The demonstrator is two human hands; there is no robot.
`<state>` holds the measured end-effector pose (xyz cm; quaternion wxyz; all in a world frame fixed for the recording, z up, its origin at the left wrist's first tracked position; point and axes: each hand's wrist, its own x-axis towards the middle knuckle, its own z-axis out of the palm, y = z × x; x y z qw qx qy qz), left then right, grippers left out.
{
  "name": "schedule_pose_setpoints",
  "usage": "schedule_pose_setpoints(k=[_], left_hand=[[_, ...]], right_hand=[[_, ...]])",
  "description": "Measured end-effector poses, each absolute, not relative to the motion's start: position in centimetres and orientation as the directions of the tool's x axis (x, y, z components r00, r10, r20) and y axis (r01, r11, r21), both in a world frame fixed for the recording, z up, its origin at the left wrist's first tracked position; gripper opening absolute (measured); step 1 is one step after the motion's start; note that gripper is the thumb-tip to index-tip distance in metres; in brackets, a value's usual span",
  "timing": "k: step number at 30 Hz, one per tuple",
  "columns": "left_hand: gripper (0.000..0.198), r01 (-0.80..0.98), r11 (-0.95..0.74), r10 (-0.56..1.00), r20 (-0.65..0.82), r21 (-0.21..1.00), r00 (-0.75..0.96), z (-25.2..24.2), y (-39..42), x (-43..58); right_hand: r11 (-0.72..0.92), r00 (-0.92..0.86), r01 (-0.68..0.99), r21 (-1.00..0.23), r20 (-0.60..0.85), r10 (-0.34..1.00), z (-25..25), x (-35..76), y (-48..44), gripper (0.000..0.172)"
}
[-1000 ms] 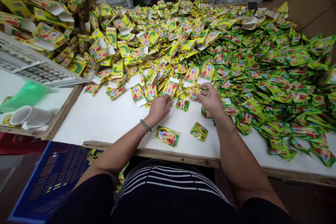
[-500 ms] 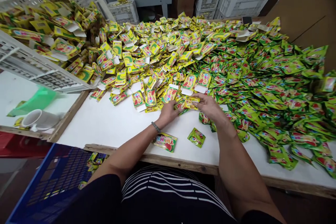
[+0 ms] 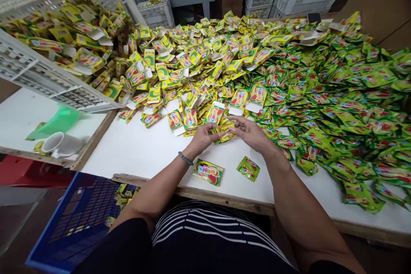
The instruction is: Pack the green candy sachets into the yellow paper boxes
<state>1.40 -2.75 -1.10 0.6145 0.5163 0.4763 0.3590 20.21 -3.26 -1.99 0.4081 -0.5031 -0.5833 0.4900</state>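
Over the front of the pile, my left hand (image 3: 204,138), with a beaded bracelet on its wrist, pinches the left end of a small yellow box (image 3: 228,132). At the box's other end, my right hand (image 3: 252,135) closes its thumb and fingers on it. Part of the box is covered by my fingers. Below the hands on the white table lie a flat green and yellow box (image 3: 208,172) with its printing upside down and a single green sachet (image 3: 248,168). Open boxes with white flaps, such as one box (image 3: 215,113), lie just beyond my fingers.
A heap of yellow boxes (image 3: 192,58) covers the table's back, beside a heap of green sachets (image 3: 337,107) on the right. A tilted white crate (image 3: 61,90) spills boxes at left. There are also a white cup (image 3: 62,143) and a blue basket (image 3: 67,218).
The green sachet that showed at my left fingers is no longer visible there. Both hands remain close together around the yellow box. The view has shifted slightly.
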Motion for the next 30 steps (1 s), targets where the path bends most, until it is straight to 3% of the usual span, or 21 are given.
schedule_pose_setpoints(k=[5, 7, 9, 11, 13, 15, 17, 20, 23, 27, 30], left_hand=[[0.049, 0.08, 0.193, 0.902, -0.209, 0.978, 0.379, -0.3, -1.8, 1.4], [0.05, 0.161, 0.156, 0.895, -0.209, 0.975, 0.395, 0.6, -1.1, 1.4], [0.05, 0.356, 0.044, 0.945, -0.154, 0.933, 0.289, 1.6, -0.1, 1.6], [0.052, 0.637, -0.089, 0.99, -0.002, 0.765, 0.141, 2.1, 1.0, 2.1], [0.059, 0.85, -0.144, 0.988, 0.113, 0.506, 0.1, 2.0, 2.2, 2.8], [0.062, 0.939, -0.154, 0.987, 0.097, 0.309, 0.13, 1.4, 2.9, 3.4], [0.056, 0.957, -0.182, 0.983, 0.059, 0.225, 0.173, 0.6, 3.2, 3.5], [0.047, 0.91, -0.337, 0.94, 0.134, 0.24, 0.313, -0.1, 2.2, 2.6], [0.054, 0.801, -0.515, 0.857, 0.218, 0.305, 0.467, -0.3, 0.4, 1.4], [0.057, 0.72, -0.553, 0.833, 0.297, 0.419, 0.466, -0.9, -1.6, 0.5], [0.057, 0.696, -0.569, 0.822, 0.33, 0.437, 0.465, -1.6, -2.2, 0.1]], right_hand=[[-0.099, -0.26, 0.098, -0.99, -0.121, 0.958, -1.9, 19.8, -3.4, 0.044], [-0.084, -0.161, 0.12, -0.989, -0.103, 0.982, -1.9, 20.0, -3.2, 0.043], [-0.092, 0.058, 0.199, -0.976, -0.082, 0.995, -1.8, 20.5, -3.0, 0.044], [-0.138, 0.277, 0.318, -0.938, -0.047, 0.96, -1.5, 21.0, -2.8, 0.043], [-0.168, 0.383, 0.398, -0.902, -0.003, 0.924, -1.2, 21.4, -2.6, 0.041], [-0.139, 0.388, 0.404, -0.904, 0.031, 0.921, -1.1, 21.6, -2.5, 0.039], [-0.097, 0.385, 0.361, -0.928, 0.054, 0.921, -1.1, 21.7, -2.4, 0.038], [-0.009, 0.425, 0.259, -0.966, 0.106, 0.899, -1.3, 21.5, -2.2, 0.038], [0.034, 0.419, 0.212, -0.977, 0.122, 0.899, -1.5, 21.3, -2.1, 0.038], [-0.017, 0.239, 0.267, -0.964, 0.05, 0.97, -1.6, 21.2, -2.2, 0.035], [0.018, 0.11, 0.324, -0.946, 0.057, 0.992, -1.7, 21.5, -2.3, 0.03]])
